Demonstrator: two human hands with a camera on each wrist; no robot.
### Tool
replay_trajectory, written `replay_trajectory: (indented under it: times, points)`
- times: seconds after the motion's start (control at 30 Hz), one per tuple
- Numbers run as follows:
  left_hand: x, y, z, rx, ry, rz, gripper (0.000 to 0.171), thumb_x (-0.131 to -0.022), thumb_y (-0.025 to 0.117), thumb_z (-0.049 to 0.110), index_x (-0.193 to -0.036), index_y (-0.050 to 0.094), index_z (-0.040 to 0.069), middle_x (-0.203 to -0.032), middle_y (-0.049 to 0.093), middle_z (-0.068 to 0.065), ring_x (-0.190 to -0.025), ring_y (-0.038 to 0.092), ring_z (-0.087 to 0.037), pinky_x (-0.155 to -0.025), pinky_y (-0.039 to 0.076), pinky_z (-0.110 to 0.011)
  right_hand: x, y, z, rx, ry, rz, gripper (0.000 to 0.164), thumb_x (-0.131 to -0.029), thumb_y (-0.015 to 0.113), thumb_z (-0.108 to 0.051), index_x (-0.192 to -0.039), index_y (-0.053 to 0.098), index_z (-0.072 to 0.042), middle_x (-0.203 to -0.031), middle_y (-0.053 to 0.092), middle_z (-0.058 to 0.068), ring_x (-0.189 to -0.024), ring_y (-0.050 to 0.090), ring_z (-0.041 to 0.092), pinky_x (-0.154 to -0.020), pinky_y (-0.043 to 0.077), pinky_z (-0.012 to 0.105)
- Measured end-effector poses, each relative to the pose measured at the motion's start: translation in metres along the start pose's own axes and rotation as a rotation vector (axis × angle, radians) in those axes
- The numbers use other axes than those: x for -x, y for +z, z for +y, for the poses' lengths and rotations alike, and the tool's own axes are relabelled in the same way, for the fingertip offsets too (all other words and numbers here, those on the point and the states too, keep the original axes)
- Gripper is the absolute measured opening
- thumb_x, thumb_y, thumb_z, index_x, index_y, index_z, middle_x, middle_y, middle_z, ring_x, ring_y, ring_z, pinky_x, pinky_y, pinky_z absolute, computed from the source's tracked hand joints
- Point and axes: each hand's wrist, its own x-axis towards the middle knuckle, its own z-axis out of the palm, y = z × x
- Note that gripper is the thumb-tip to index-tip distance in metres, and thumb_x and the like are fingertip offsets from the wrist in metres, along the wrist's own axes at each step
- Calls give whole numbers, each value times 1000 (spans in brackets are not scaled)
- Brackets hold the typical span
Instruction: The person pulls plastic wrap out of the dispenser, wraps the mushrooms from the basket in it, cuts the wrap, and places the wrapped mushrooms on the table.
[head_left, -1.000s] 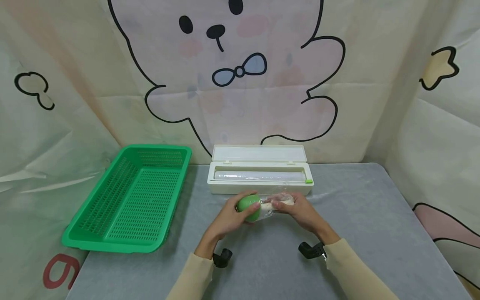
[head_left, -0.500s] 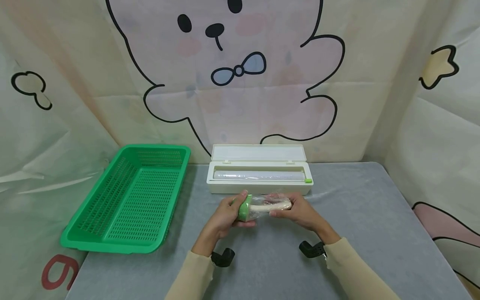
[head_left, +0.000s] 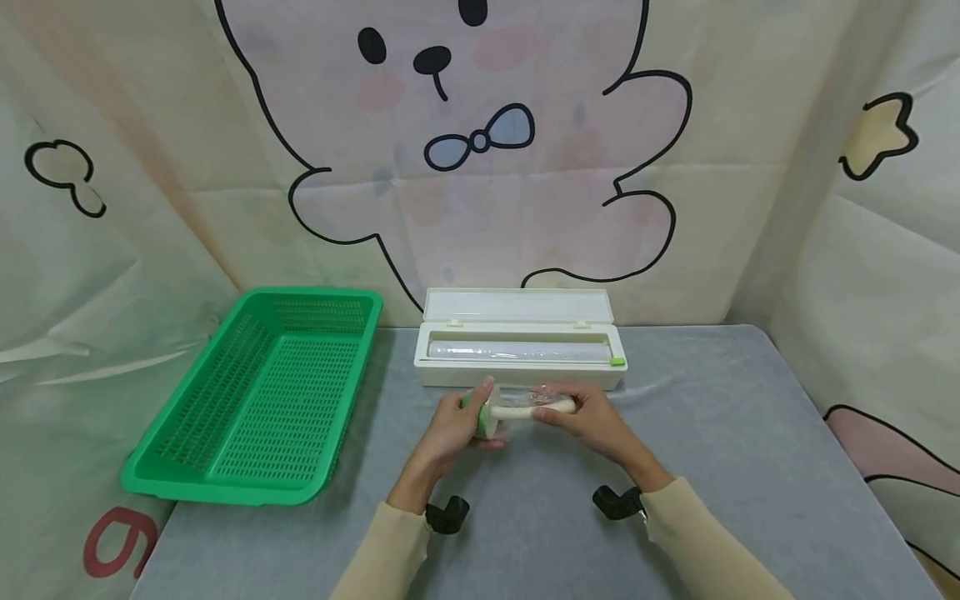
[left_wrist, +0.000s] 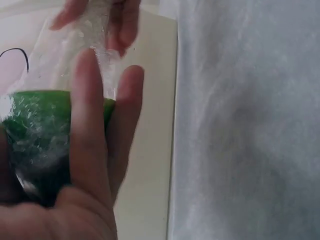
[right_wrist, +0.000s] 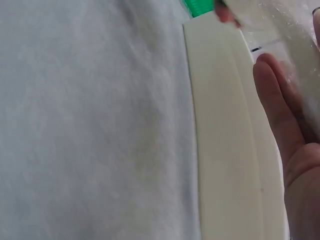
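Observation:
In the head view a film-wrapped thing with a white handle [head_left: 517, 412] and a rounded green head [head_left: 482, 423] lies crosswise between both hands. My left hand [head_left: 448, 429] cups the green head, thumb above and fingers below. In the left wrist view its fingers stretch along the green dome [left_wrist: 40, 132], over crinkled clear film [left_wrist: 87, 30]. My right hand [head_left: 600, 421] pinches the handle's right end through the film, its thumb on the near side. The right wrist view shows that hand [right_wrist: 302, 167] close to the wrapped handle at the frame's edge.
Right behind the hands stands a white film box [head_left: 517, 378], lid up, holding a roll of clear film [head_left: 517, 351] and a green slider [head_left: 617, 362]. A green slotted basket [head_left: 225, 493] sits at left on the grey tabletop [head_left: 540, 533].
My left hand has shifted slightly left and turned, its thumb now pointing up at the green head. The head has tilted, showing its pale flat side. The right hand keeps hold of the handle.

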Motion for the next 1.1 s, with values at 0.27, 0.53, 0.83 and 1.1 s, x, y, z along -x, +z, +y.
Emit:
replay_trajectory:
  times: [0.27, 0.53, 0.83, 1.1]
  points:
    - [1, -5, 2, 48, -107, 6, 81, -103, 35, 65, -118, 63, -9, -99, 67, -33, -66, 73, -26, -65, 61, -36, 1, 1, 1, 85, -192, -5, 24, -92, 73, -2, -115, 74, 3, -100, 73, 16, -80, 71, 18, -70, 61, 39]
    - [-1, -5, 1, -33, 93, -13, 66, -107, 38, 55, -139, 50, -2, -113, 61, -18, -92, 65, -22, -89, 57, -48, 1, 1, -2, 10, -101, -3, 29, -101, 62, -7, -126, 67, 8, -110, 71, 24, -81, 75, 27, -74, 61, 39]
    - [-1, -1, -2, -32, 33, 81, 78, -106, 28, 61, -118, 62, -9, -88, 67, -17, -66, 72, -21, -73, 61, -42, 2, 9, -5, 174, -219, 53, 30, -92, 72, 0, -121, 71, 5, -100, 74, 15, -76, 73, 20, -64, 60, 35]
    - [-2, -3, -8, -323, 237, 101, 60, -106, 51, 44, -147, 41, 1, -109, 58, -19, -80, 67, -24, -76, 60, -48, 1, 8, 0, 235, -131, 50, 31, -95, 72, -11, -123, 71, 1, -96, 74, 14, -74, 72, 17, -66, 60, 36]
